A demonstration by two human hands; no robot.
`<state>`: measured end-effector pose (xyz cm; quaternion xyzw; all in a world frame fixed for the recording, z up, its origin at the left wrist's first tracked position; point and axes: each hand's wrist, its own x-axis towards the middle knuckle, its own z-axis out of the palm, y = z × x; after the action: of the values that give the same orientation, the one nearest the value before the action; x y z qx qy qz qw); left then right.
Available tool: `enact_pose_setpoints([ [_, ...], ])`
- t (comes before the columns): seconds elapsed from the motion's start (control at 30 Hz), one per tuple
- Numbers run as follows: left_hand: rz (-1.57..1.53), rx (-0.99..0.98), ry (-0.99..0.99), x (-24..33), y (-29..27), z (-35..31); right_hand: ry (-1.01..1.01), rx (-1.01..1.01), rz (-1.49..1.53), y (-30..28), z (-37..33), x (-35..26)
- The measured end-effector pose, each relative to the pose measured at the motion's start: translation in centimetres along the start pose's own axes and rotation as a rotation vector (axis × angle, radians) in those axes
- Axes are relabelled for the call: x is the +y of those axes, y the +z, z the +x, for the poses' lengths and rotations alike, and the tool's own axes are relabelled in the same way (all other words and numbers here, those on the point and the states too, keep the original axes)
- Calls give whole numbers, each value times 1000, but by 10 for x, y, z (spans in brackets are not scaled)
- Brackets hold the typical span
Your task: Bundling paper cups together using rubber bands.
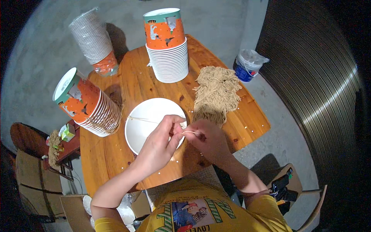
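Note:
Close together over the near right rim of a white round bowl (145,131), both my hands work on a thin tan string (143,120). My left hand (158,141) pinches it between thumb and fingertips. My right hand (208,141), also closed, meets the left one, and a short pale loop of the string shows between them. From the left hand the string stretches across the bowl's mouth to its left rim. Just beyond my right hand lies a thick bundle of tan strings (216,89). Some right-hand fingers are in shadow and hard to make out.
On the wooden table (131,87) stand stacks of paper buckets: an orange-and-green stack (166,42) at the back, a string-wrapped one (87,102) at left, and a plastic-wrapped one (92,40) at far left. A blue, bag-lined bin (249,65) sits on the floor by the wall.

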<state>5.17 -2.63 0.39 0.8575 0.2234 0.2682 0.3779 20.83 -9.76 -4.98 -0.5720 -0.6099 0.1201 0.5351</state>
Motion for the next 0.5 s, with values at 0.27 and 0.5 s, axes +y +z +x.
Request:
enact_pose_setpoints([
  [0.27,-122,-94,-69,-10,-5,2,67,-36,34,-1,4,-5],
  [0.5,40,-70,40,-7,-6,7,-44,-41,74,0,3,0],
])
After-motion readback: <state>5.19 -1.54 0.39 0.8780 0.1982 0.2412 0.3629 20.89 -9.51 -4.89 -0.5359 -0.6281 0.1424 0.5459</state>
